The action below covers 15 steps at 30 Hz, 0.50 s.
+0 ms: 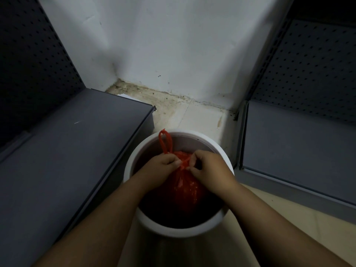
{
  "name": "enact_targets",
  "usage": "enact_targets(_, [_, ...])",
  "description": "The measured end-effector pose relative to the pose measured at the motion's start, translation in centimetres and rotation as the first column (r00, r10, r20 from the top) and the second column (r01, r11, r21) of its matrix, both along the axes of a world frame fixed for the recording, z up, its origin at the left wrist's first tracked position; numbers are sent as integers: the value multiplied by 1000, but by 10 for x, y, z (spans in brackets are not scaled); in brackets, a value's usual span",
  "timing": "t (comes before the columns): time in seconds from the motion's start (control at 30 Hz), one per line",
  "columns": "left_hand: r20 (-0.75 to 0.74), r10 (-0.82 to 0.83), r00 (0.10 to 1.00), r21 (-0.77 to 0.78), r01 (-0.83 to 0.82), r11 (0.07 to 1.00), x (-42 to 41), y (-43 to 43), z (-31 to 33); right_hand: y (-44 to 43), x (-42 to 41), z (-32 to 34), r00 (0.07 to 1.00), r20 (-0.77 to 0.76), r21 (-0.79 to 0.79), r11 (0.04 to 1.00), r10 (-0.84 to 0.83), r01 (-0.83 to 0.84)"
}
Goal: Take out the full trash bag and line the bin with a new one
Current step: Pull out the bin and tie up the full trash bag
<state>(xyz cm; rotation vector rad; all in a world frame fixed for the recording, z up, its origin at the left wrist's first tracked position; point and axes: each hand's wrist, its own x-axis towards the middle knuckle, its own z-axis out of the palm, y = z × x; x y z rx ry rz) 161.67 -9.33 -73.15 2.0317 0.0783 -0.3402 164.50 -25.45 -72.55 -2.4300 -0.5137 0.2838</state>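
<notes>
A round white bin [134, 155] stands on the floor below me, dark inside. A full red trash bag [185, 191] sits in it, its neck gathered at the top. My left hand [160, 168] pinches the neck from the left, and one red handle loop [165, 141] sticks up behind it over the bin's far rim. From the right, my right hand [209, 168] grips the bag's other handle strip at the knot. Both hands are closed on the red plastic and nearly touch each other. No new bag is in view.
A grey metal shelf [77, 151] with a perforated back panel runs along the left, close to the bin. Another grey shelf [298, 147] stands at the right. A white wall corner [163, 54] and a stained pale floor [183, 112] lie behind the bin.
</notes>
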Motion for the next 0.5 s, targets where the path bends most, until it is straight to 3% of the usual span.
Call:
enact_targets(0.13, [-39,49,998,-7,-49,999,0,-4,3,0,-6,5,993,17,-76,991,114,-112])
enact_targets(0.33, [-8,-4,1000,89,5,996,0,1,8,11,-10,8,989,115,-187,980,90,-68])
enact_targets(0.5, [130,-99,987,310,55,949,0,12,8,13,-15,7,976,188,-212,975,110,-69])
